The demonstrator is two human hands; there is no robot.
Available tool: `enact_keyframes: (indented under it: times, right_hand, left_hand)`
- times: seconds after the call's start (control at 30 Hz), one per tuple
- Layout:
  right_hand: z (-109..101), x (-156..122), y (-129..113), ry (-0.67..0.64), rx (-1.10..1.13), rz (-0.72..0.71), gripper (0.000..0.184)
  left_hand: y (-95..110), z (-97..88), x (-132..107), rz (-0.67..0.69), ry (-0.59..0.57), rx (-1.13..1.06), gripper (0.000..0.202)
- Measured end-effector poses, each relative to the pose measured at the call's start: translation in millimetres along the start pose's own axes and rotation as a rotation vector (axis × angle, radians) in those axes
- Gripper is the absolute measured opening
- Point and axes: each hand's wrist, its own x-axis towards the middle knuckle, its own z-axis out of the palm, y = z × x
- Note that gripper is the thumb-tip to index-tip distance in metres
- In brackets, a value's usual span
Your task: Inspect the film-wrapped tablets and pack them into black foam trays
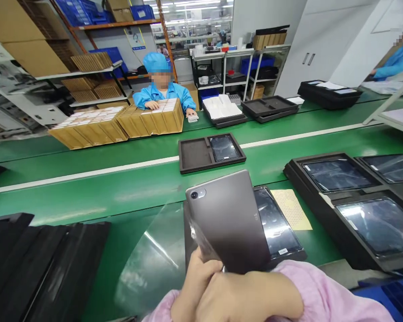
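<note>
A grey tablet (228,219) stands tilted above a dark foam tray (187,250), its back and camera facing me. Clear plastic film (154,259) hangs off its left edge in a wide loose sheet. My left hand (196,277) is closed at the tablet's lower left corner, pinching the gathered film. My right hand (237,295) crosses in front of it, closed, with its fingers hidden; what it grips cannot be made out. Right of the held tablet, a second tablet (275,223) lies screen up in the tray.
A foam tray (195,154) with one tablet (224,148) sits on the green belt (127,183). More tablets fill a tray (336,237) at right, beside a yellow dotted sheet (290,209). Black trays (47,264) stand left. A co-worker (168,91) handles cartons (151,120) opposite.
</note>
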Motion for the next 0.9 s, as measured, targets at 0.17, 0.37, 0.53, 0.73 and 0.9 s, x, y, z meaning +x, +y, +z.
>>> enact_keyframes:
  times: [0.17, 0.37, 0.53, 0.73, 0.9]
  right_hand:
    - [-58.4, -25.1, -9.7, 0.450, -0.267, -0.085, 0.009]
    - [-58.7, -16.7, 30.5, 0.641, -0.329, 0.007, 0.063]
    - [-74.1, 11.2, 88.6, 0.717, -0.393, 0.148, 0.038]
    - [-92.4, 29.1, 126.5, 0.575, -0.696, 0.343, 0.043]
    - [-153.6, -20.8, 104.8, 0.872, -0.912, 0.515, 0.047]
  left_hand:
    - [4.7, -3.6, -1.3, -0.033, 0.177, -0.134, 0.038]
    - [-15.2, 13.5, 0.8, 0.252, 0.151, 0.316, 0.053]
    - [-39.0, -0.1, 21.1, 0.372, -0.049, 0.775, 0.065]
    - [-61.1, -63.2, 71.7, 0.170, 0.498, 1.028, 0.066]
    - [-66.1, -95.7, 89.6, 0.051, 0.438, 1.246, 0.050]
